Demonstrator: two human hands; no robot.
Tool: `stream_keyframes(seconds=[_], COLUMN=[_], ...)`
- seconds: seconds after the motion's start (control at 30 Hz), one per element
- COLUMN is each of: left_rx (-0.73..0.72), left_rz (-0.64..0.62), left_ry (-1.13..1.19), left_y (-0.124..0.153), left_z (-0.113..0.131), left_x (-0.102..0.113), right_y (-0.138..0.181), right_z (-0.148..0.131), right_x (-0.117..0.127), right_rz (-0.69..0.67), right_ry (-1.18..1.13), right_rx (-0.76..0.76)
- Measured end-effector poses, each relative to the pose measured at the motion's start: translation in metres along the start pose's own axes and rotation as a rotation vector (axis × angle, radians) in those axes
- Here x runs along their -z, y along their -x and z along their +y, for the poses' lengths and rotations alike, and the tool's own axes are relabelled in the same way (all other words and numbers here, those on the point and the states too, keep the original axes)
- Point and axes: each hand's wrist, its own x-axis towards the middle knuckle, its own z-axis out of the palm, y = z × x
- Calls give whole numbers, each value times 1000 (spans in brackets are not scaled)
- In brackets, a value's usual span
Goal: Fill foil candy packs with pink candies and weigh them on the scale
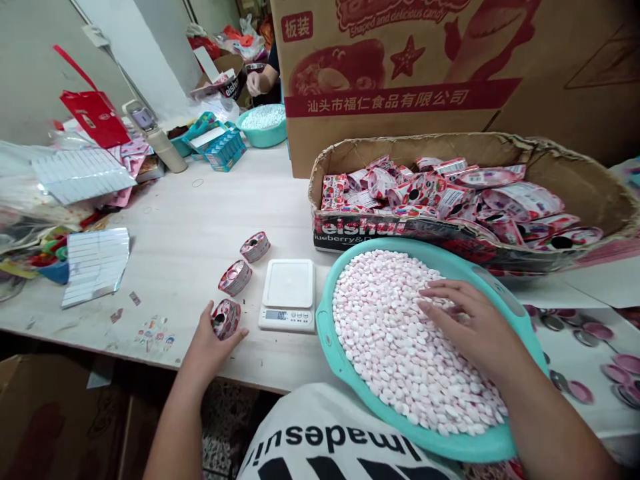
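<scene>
My left hand (pixel 214 350) has its thumb and fingers around a small pink-and-red printed carton (pixel 227 319) with a dark round hole on top, standing on the table. Two similar cartons, one in the middle (pixel 235 277) and one farther back (pixel 255 247), stand in a row beyond it. Right of them lies a white digital scale (pixel 289 283) with nothing on its plate. A turquoise basin (pixel 327 333) full of small pale pink and white candy tablets (pixel 390 333) sits before me. My right hand (pixel 467 323) rests on the tablets, fingers stretched out; its fingertips partly hide the candy.
A cut-down cardboard box (pixel 590 167) holding many printed cartons stands behind the basin, with a large carton (pixel 400 120) behind it. Plastic bags and papers (pixel 95 260) lie at left. Farther back, a person's hand (pixel 257 83) is near another tablet-filled basin (pixel 263 137). Pink-and-dark compacts appear at right.
</scene>
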Motion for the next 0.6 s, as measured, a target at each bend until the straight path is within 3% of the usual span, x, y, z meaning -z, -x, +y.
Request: stream_keyframes(seconds=[0.1, 0.23, 0.3, 0.37, 0.5, 0.6], left_rx=[-1, -137, -228, -302, -329, -303], left_rz=[6, 219, 286, 238, -48, -95], left_ry=[-59, -32, 38, 86, 24, 21], left_y=[8, 1, -7, -19, -41, -52], left_z=[9, 51, 75, 95, 112, 110], left_x=[-5, 8, 3, -12, -48, -49], right_y=[2, 4, 5, 5, 6, 6], right_z=[3, 5, 5, 5, 5, 6], right_x=[-3, -5, -4, -3, -2, -3], right_rz=[9, 21, 29, 14, -111, -144], right_ry=[-19, -80, -89, -80, 6, 68], right_rx=[-28, -81, -81, -64, -15, -11])
